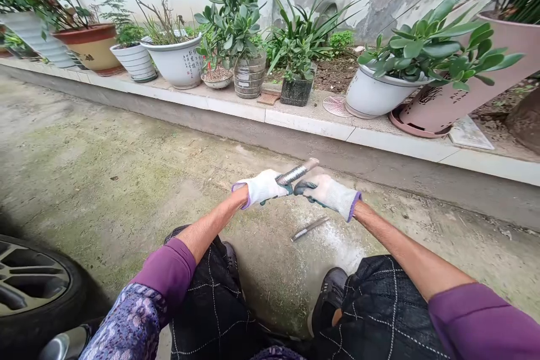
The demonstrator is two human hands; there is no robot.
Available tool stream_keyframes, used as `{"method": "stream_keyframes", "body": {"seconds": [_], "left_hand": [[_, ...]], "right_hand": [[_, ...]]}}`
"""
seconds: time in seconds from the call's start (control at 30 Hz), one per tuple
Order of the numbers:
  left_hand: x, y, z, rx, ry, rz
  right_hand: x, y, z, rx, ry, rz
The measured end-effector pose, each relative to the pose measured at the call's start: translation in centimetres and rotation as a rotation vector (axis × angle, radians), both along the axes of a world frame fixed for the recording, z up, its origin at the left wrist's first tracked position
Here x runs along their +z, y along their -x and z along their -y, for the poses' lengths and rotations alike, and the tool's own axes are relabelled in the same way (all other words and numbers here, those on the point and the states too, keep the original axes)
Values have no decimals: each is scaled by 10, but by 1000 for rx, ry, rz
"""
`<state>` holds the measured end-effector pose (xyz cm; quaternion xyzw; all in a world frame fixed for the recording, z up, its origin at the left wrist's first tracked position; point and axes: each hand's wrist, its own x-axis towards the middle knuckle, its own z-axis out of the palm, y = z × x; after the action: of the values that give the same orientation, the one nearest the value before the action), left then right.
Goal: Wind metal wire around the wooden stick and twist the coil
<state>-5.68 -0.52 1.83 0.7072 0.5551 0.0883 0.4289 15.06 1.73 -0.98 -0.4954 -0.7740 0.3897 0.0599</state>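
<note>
Both hands wear white knit gloves with dark palms and purple cuffs. My left hand [270, 187] is closed around a metal rod [297, 171], whose silver stretch looks threaded and whose far end is brownish and blurred. The rod tilts up to the right. Close to its right side is my right hand [325, 191], bent inward, with its dark-coated thumb side towards the left glove. Motion smears its fingers, so whether they grip anything is unclear. On the concrete below lies a second metal rod [310, 229] with a shiny, threaded-looking near end.
White powder [343, 242] is scattered on the concrete ground [139, 180] around the lying rod. Ahead runs a tiled ledge [236, 109] carrying several potted plants, including a white pot [373, 93]. A car wheel [31, 275] stands at the lower left.
</note>
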Motion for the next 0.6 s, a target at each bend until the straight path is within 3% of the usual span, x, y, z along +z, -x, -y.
{"method": "stream_keyframes", "body": {"seconds": [0.1,0.23,0.3,0.4,0.47,0.53,0.6], "left_hand": [[-5,3,-9,54,-59,-84],[-16,12,-28,-56,-238,-604],[-23,15,-30,-118,-269,-751],[-34,10,-17,-248,-234,-786],[-42,0,-1,-454,-206,-805],[-45,-11,13,-632,-245,-773],[-40,-19,21,-663,-311,-719]], "right_hand": [[7,10,9,96,-54,75],[15,18,22,228,-184,292],[20,15,26,250,-220,371],[23,3,22,197,-268,387],[19,-8,13,137,-287,338],[10,-19,1,94,-238,285],[-3,-25,-8,64,-151,226]]}}
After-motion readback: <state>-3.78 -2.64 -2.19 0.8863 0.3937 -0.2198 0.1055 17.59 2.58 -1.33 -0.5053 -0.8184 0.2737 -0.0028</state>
